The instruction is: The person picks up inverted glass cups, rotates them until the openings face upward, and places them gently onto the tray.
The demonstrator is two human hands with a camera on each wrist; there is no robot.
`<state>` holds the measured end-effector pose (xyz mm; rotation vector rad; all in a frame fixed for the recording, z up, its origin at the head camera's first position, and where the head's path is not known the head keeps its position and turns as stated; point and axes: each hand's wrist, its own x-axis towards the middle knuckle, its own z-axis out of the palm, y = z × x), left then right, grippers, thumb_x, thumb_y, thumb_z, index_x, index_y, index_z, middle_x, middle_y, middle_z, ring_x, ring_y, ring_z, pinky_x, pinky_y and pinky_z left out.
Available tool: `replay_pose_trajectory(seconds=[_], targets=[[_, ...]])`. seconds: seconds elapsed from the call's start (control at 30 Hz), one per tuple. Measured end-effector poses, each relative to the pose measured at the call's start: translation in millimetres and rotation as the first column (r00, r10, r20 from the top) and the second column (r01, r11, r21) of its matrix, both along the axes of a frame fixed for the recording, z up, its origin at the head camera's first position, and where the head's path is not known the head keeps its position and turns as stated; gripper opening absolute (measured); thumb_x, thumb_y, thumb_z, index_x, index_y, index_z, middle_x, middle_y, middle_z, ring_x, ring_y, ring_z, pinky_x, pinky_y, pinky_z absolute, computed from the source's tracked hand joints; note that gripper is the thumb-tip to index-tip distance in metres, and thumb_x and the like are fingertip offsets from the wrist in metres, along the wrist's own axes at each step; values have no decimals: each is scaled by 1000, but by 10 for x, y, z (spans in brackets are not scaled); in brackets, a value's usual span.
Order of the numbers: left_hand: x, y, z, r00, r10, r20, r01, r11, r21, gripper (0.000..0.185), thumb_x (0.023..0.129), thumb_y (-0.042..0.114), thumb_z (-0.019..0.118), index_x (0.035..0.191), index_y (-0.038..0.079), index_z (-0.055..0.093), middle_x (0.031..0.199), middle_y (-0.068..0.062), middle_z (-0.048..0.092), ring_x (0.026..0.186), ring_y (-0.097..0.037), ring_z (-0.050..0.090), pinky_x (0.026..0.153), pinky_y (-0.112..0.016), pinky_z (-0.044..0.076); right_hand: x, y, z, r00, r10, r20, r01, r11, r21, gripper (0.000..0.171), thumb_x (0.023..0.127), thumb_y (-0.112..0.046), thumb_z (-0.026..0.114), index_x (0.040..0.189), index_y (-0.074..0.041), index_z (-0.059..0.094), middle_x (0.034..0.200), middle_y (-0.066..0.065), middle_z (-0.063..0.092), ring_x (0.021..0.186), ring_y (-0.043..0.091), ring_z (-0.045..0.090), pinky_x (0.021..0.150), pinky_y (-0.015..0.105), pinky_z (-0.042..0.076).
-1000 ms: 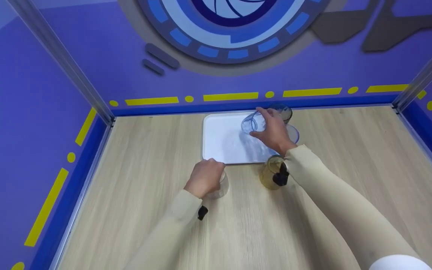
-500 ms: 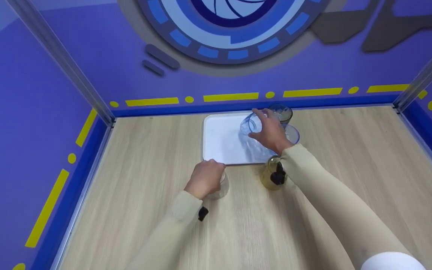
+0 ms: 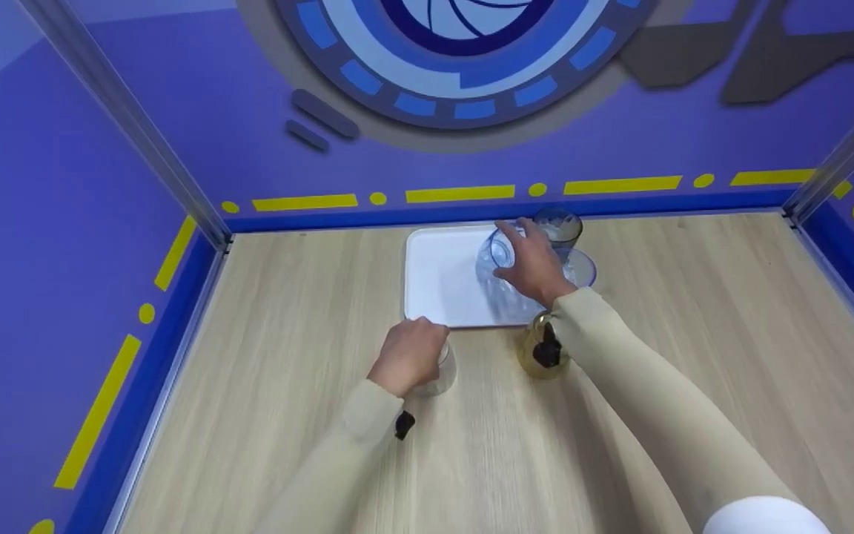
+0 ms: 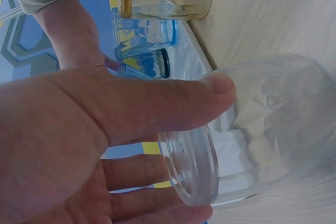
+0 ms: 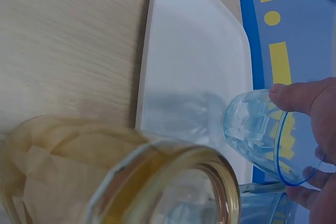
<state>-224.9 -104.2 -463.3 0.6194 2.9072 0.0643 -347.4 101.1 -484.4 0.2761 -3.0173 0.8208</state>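
Observation:
My right hand (image 3: pixel 525 254) grips a blue-tinted glass (image 3: pixel 497 259) over the right part of the white tray (image 3: pixel 438 285). The glass is tilted, mouth facing left. In the right wrist view the same blue glass (image 5: pixel 256 134) is held by my fingers (image 5: pixel 307 98) above the tray (image 5: pixel 194 72); I cannot tell whether it touches it. My left hand (image 3: pixel 414 350) is wrapped round a clear glass (image 3: pixel 443 371) standing on the wooden table just in front of the tray. The left wrist view shows my thumb across that clear glass (image 4: pixel 273 129).
An amber glass (image 3: pixel 538 356) stands on the table under my right forearm, large in the right wrist view (image 5: pixel 121 177). Two more blue glasses (image 3: pixel 560 224) (image 3: pixel 583 271) stand at the tray's right edge. Purple walls enclose the table on three sides.
My right hand has brought the blue glass slightly down and nearer over the tray. My left hand has stayed on the clear glass.

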Motion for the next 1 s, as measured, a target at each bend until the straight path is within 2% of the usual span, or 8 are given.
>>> replay_pose_trajectory(seconds=[0.17,0.47,0.77,1.0], targets=[[11,-4,4,1000,-3,-9,3,1000,7,24,73,4,77,96,6,71,86,-11,71,79,-25,68,67,-38,57,-20,-29,-47,1000,6,-27,-4,999,49,82,79,-17,80,149,-21,37,155,18,27,141,39,31,107,56,39],[14,-5,6,1000,-4,-13,4,1000,1,21,75,4,75,95,7,71,87,-11,71,79,-24,67,68,-39,57,-42,-81,-87,1000,-18,-24,21,995,98,83,78,-15,81,149,-22,37,156,17,27,141,39,30,109,57,37],[10,-1,-4,999,-9,-32,9,1000,2,22,73,4,77,94,8,71,88,-10,71,81,-24,68,66,-37,57,-64,-55,-127,996,15,-91,-5,993,116,81,77,-17,81,147,-18,40,152,23,31,139,44,32,104,59,41],[6,-5,-22,999,-6,-33,6,1000,-1,25,72,5,79,96,8,71,87,-10,71,81,-24,68,67,-38,57,-103,-55,-138,996,37,-84,-25,989,148,81,80,-20,79,149,-17,37,155,23,27,140,45,30,103,58,42]])
